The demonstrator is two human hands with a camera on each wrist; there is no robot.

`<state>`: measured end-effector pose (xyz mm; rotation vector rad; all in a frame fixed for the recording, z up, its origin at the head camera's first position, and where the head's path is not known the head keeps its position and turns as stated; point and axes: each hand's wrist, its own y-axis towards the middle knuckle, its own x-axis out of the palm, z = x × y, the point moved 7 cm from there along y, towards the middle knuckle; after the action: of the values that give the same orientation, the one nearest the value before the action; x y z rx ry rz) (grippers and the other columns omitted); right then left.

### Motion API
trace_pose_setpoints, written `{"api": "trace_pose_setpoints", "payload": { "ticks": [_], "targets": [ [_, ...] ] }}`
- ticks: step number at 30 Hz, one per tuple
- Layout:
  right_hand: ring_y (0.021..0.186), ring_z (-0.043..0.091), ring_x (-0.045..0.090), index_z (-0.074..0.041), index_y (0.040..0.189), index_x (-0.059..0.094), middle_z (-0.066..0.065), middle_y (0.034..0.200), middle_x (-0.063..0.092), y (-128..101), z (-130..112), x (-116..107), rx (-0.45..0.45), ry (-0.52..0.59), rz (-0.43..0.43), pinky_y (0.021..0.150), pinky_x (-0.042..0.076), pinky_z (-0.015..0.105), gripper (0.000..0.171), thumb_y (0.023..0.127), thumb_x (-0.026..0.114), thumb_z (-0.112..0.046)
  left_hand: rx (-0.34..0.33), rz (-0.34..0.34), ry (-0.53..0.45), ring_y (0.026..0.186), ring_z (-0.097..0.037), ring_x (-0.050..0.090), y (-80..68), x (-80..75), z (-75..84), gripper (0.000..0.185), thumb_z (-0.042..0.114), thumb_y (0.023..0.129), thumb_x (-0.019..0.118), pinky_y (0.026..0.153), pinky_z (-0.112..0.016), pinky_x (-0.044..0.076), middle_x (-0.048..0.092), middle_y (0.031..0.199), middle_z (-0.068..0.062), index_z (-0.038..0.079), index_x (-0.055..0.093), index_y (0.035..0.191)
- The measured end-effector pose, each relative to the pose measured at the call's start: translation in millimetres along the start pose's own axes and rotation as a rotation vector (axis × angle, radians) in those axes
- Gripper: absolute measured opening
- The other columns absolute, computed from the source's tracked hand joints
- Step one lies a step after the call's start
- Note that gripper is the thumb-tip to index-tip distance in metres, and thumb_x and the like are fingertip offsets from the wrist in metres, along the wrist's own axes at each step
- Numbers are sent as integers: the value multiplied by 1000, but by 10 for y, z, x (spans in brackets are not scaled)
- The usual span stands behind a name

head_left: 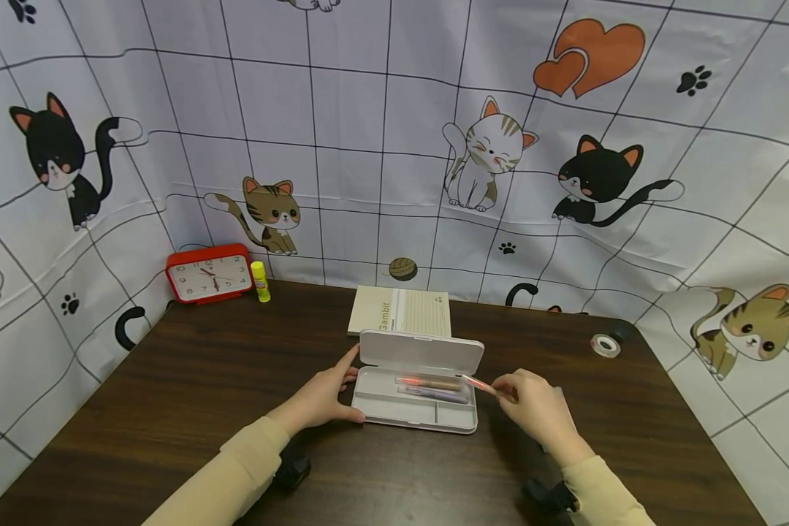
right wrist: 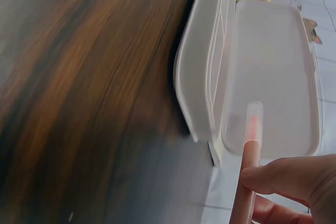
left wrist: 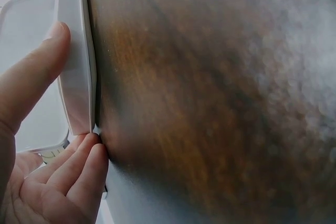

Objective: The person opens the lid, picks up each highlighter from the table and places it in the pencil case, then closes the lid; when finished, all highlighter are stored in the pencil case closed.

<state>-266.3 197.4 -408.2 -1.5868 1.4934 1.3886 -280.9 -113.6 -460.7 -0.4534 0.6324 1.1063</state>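
Observation:
An open white pencil case [head_left: 414, 424] lies on the table, its lid [head_left: 422, 352] raised at the back. Inside it are pens [head_left: 434, 394], some with orange-red or purple parts. My left hand [head_left: 325, 394] grips the case's left end, thumb at the front corner and fingers toward the back. In the left wrist view, the thumb [left wrist: 39, 72] and fingertips span the case's end wall [left wrist: 79, 77]. Between thumb and fingers my right hand [head_left: 535, 409] pinches a pinkish pen [right wrist: 247, 177] with a clear cap, the capped tip over the case's right end.
Behind the case lies a beige notebook [head_left: 394, 307]. At the back left stand a red alarm clock [head_left: 210, 274] and a yellow glue stick [head_left: 260, 282]. A roll of white tape [head_left: 605, 345] sits at the far right of the dark wooden table [head_left: 237, 351]. A cat-print curtain [head_left: 342, 175] hangs behind.

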Motion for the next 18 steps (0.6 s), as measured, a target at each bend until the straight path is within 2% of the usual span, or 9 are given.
{"api": "trace_pose_setpoints", "payload": {
  "ticks": [4, 9, 18],
  "targets": [
    [60, 8, 41, -14, 84, 73, -7, 69, 49, 60, -128, 55, -45, 9, 9, 49, 35, 22, 10, 77, 74, -7, 1, 2, 6, 120, -32, 54, 0, 1, -3, 119, 25, 65, 88, 98, -42, 47, 52, 134, -20, 5, 10, 152],
    [61, 8, 41, -15, 85, 74, -7, 70, 50, 123, -282, 133, -60, 12, -11, 50, 36, 22, 11, 77, 75, -8, 4, 6, 7, 120, -32, 54, 1, 3, -10, 119, 25, 65, 88, 98, -42, 48, 52, 134, -20, 4, 11, 152],
    [67, 8, 51, -15, 83, 75, -6, 73, 57, 223, -493, 311, -108, 20, -10, 55, 45, 25, 10, 77, 76, -7, 3, 6, 10, 119, -32, 55, -2, -3, 13, 118, 25, 65, 88, 98, -43, 47, 52, 134, -20, 4, 11, 152]
  ]
}}
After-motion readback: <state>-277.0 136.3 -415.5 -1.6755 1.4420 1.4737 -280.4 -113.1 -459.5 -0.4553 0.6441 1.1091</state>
